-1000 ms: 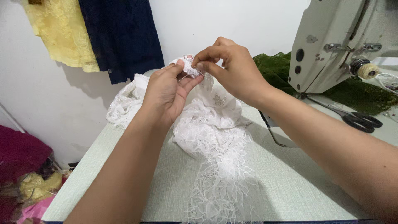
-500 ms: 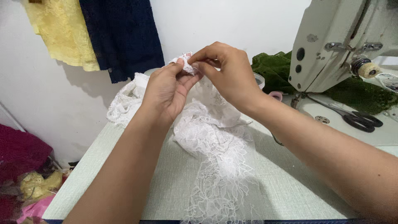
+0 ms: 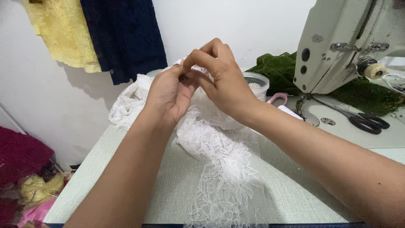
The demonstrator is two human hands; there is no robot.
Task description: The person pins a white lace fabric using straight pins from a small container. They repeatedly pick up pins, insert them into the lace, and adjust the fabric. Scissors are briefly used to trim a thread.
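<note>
While both hands pinch lace [image 3: 219,169], left hand [image 3: 168,95] and right hand [image 3: 221,82] fingers narrow on it, a hard tug could tear it; tub [image 3: 258,82] at 2 o'clock could tip.

White lace [image 3: 219,169] (crumpled) on table [image 3: 126,177]

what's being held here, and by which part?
White lace fabric. Left hand and right hand pinch its raised top edge between their fingers; the rest drapes down onto the table.
</note>
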